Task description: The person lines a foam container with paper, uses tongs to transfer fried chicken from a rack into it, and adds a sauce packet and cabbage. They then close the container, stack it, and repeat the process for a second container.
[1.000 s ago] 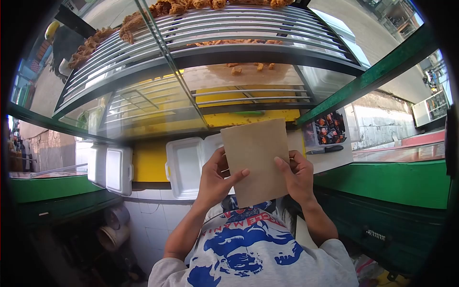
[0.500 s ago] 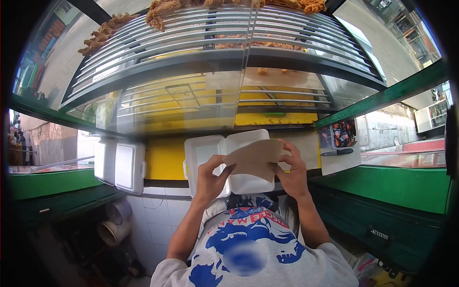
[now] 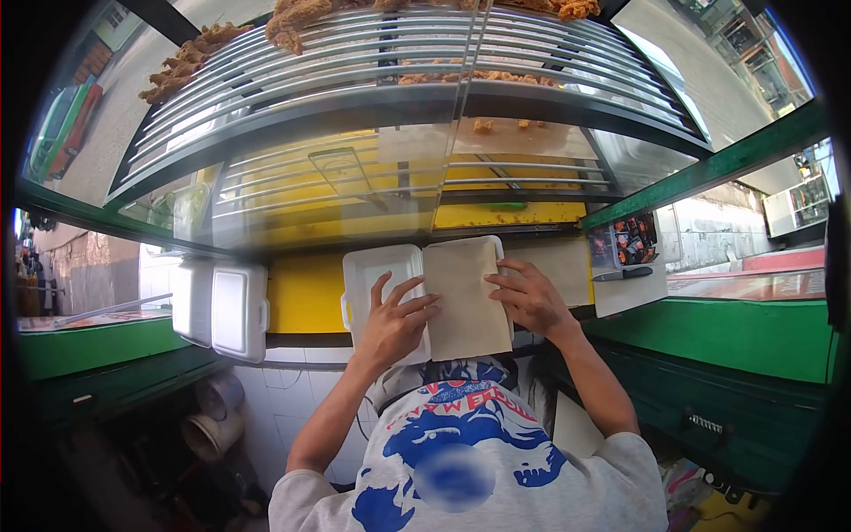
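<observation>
An open white foam takeout box (image 3: 381,263) stands on the counter in front of me. Over its right half lies a sheet of brown paper (image 3: 467,306), nearly flat and reaching past the near edge. My left hand (image 3: 395,321) is above the left half, fingers spread, with its fingertips at the paper's left edge. At the paper's right edge, my right hand (image 3: 530,300) rests with its fingers stretched out on it. Neither hand grips the sheet.
Closed foam boxes (image 3: 238,306) stand at the left. On the right are a knife (image 3: 623,274) and a tub of small packets (image 3: 631,241). Above the counter, a glass case has a metal rack (image 3: 346,89) with fried chicken (image 3: 297,25). A yellow surface (image 3: 306,293) shows beside the box.
The brown paper, curved and held up between both hands before, has come down onto the box's right half. Both hands have loosened and spread their fingers.
</observation>
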`<state>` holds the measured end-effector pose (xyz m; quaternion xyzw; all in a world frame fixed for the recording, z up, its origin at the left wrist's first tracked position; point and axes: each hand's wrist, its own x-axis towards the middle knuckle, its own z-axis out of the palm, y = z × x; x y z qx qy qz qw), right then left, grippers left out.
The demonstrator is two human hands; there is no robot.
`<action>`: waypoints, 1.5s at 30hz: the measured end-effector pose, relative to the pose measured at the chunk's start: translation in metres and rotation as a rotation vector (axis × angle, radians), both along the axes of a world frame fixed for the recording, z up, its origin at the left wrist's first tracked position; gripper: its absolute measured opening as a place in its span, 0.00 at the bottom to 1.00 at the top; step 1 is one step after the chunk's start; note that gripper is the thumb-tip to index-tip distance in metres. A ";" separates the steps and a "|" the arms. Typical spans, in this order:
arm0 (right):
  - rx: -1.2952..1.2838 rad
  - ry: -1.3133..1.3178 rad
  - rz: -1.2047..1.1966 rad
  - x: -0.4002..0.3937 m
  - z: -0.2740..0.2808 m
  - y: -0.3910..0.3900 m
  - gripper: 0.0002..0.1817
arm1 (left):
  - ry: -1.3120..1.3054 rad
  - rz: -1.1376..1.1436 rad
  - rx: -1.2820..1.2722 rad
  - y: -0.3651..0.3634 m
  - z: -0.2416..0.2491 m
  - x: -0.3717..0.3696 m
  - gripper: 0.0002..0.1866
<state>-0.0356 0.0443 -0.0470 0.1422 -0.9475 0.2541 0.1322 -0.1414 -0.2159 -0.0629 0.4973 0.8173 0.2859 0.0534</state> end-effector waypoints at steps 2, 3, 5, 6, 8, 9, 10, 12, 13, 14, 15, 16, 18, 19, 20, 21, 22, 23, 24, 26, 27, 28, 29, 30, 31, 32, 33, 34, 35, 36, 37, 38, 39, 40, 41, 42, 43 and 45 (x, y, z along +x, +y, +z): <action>0.001 -0.016 -0.007 0.000 -0.005 0.000 0.10 | 0.005 0.007 -0.046 0.006 0.007 0.005 0.18; 0.004 -0.030 -0.012 -0.002 -0.007 0.000 0.10 | 0.044 -0.009 -0.077 0.012 0.011 0.008 0.19; -0.011 -0.026 -0.021 -0.003 -0.010 0.000 0.10 | 0.080 -0.022 -0.107 0.025 0.011 0.017 0.21; -0.027 -0.023 -0.030 -0.003 -0.012 -0.001 0.11 | 0.062 0.007 -0.150 0.031 0.008 0.023 0.25; -0.018 -0.015 -0.052 -0.002 -0.016 -0.005 0.11 | 0.095 0.017 -0.322 0.038 0.001 0.028 0.37; -0.008 -0.007 -0.077 -0.002 -0.016 -0.006 0.11 | 0.094 0.020 -0.321 0.042 0.002 0.030 0.37; -0.007 -0.007 -0.074 -0.002 -0.016 -0.008 0.11 | 0.109 0.038 -0.352 0.045 0.003 0.031 0.38; 0.115 0.001 -0.179 -0.002 -0.015 -0.011 0.10 | 0.123 0.058 -0.385 0.049 0.003 0.033 0.38; 0.115 0.000 -0.175 -0.001 -0.013 -0.014 0.10 | 0.146 0.063 -0.407 0.051 0.001 0.033 0.39; 0.115 -0.046 -0.228 0.001 -0.008 -0.017 0.11 | 0.169 0.067 -0.429 0.052 0.000 0.033 0.40; 0.116 -0.092 -0.282 0.003 -0.002 -0.020 0.12 | 0.169 0.069 -0.429 0.053 0.000 0.033 0.40; 0.116 -0.092 -0.280 0.004 0.005 -0.026 0.12 | 0.174 0.073 -0.409 0.054 -0.001 0.033 0.41; 0.078 -0.191 -0.363 0.006 0.017 -0.038 0.18 | 0.179 0.078 -0.393 0.054 -0.001 0.032 0.42; 0.077 -0.191 -0.361 0.007 0.019 -0.039 0.18 | 0.195 0.069 -0.406 0.054 -0.002 0.031 0.43; -0.032 -0.435 -0.414 0.008 0.020 -0.040 0.23 | 0.212 0.058 -0.421 0.054 -0.002 0.031 0.44; -0.142 -0.678 -0.464 0.008 0.021 -0.041 0.27 | 0.212 0.056 -0.422 0.054 -0.001 0.030 0.44; -0.143 -0.678 -0.466 0.007 0.019 -0.041 0.27 | 0.194 0.047 -0.428 0.055 0.000 0.028 0.46; -0.148 -0.716 -0.443 0.005 0.017 -0.041 0.32 | 0.175 0.038 -0.435 0.057 0.001 0.027 0.47; -0.152 -0.754 -0.417 0.003 0.015 -0.041 0.36 | 0.175 0.040 -0.435 0.058 0.003 0.026 0.47; -0.136 -0.764 -0.425 -0.003 0.013 -0.042 0.38 | 0.096 0.042 -0.445 0.062 0.006 0.023 0.50; -0.121 -0.774 -0.436 -0.005 0.012 -0.041 0.41 | 0.096 0.043 -0.445 0.063 0.005 0.022 0.50; -0.121 -0.773 -0.435 -0.007 0.011 -0.039 0.41 | 0.072 0.043 -0.436 0.065 0.003 0.021 0.50; -0.138 -0.764 -0.420 -0.009 0.009 -0.037 0.42 | 0.048 0.044 -0.430 0.065 0.001 0.020 0.50; -0.157 -0.756 -0.405 -0.010 0.008 -0.036 0.44 | 0.046 0.046 -0.434 0.066 -0.001 0.020 0.50; -0.160 -0.758 -0.402 -0.011 0.008 -0.035 0.44 | 0.055 0.056 -0.421 0.068 -0.002 0.021 0.48; -0.183 -0.772 -0.391 -0.013 0.009 -0.034 0.45 | 0.064 0.066 -0.408 0.069 -0.003 0.022 0.45; -0.205 -0.786 -0.381 -0.012 0.010 -0.034 0.45 | 0.063 0.066 -0.411 0.065 0.000 0.023 0.45; -0.207 -0.786 -0.380 -0.012 0.012 -0.035 0.45 | 0.119 0.061 -0.443 0.060 0.004 0.024 0.41; -0.207 -0.813 -0.388 -0.014 0.014 -0.036 0.46 | 0.179 0.057 -0.473 0.056 0.007 0.023 0.38; -0.210 -0.843 -0.397 -0.015 0.016 -0.036 0.46 | 0.182 0.055 -0.474 0.050 0.007 0.026 0.38; -0.215 -0.841 -0.397 -0.015 0.015 -0.036 0.46 | 0.148 0.083 -0.410 0.042 0.007 0.031 0.34; -0.244 -0.828 -0.395 -0.015 0.013 -0.037 0.46 | 0.114 0.111 -0.349 0.036 0.006 0.034 0.30; -0.272 -0.816 -0.392 -0.015 0.011 -0.037 0.46 | 0.116 0.113 -0.356 0.035 0.006 0.035 0.30; -0.278 -0.818 -0.387 -0.012 0.009 -0.038 0.46 | 0.098 0.140 -0.346 0.036 0.005 0.039 0.29; -0.306 -0.777 -0.380 -0.010 0.007 -0.037 0.46 | 0.080 0.168 -0.334 0.035 0.005 0.041 0.28; -0.332 -0.732 -0.375 -0.009 0.007 -0.037 0.46 | 0.082 0.171 -0.335 0.032 0.010 0.041 0.28; -0.334 -0.731 -0.375 -0.009 0.008 -0.037 0.46 | 0.097 0.215 -0.243 0.028 0.021 0.043 0.24; -0.419 -0.732 -0.363 -0.007 0.013 -0.040 0.46 | -0.080 0.272 -0.071 0.011 0.042 0.046 0.14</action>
